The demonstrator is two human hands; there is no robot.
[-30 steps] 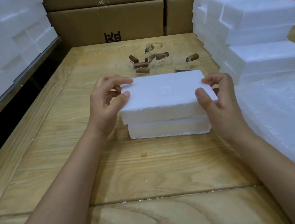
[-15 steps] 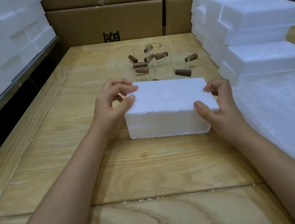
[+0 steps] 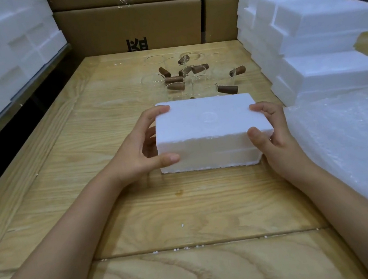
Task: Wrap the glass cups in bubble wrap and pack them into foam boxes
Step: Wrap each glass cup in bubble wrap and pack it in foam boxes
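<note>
The lid, which a second ago hung askew above the base, now sits flush on it, so the foam box (image 3: 208, 133) stands closed at the centre of the frame on the wooden table (image 3: 188, 209); a thin seam along its near face marks where the two halves meet. The left hand (image 3: 138, 155) grips the box's left end, thumb pressed on the near face and fingers curled over the far top corner. The right hand (image 3: 272, 136) grips the right end the same way, thumb at the near right corner and fingers hooked over the top edge.

Just above the box in the frame stands a cluster of glass cups (image 3: 193, 76) with brown cylindrical pieces (image 3: 228, 89) among them (whether these are handles or stoppers I cannot tell). A pile of bubble wrap (image 3: 348, 139) lies at the right edge, close beside the right hand. A stack of foam boxes (image 3: 318, 25) fills the upper right, more white foam (image 3: 1, 58) the upper left, and cardboard cartons (image 3: 134, 25) line the top.
</note>
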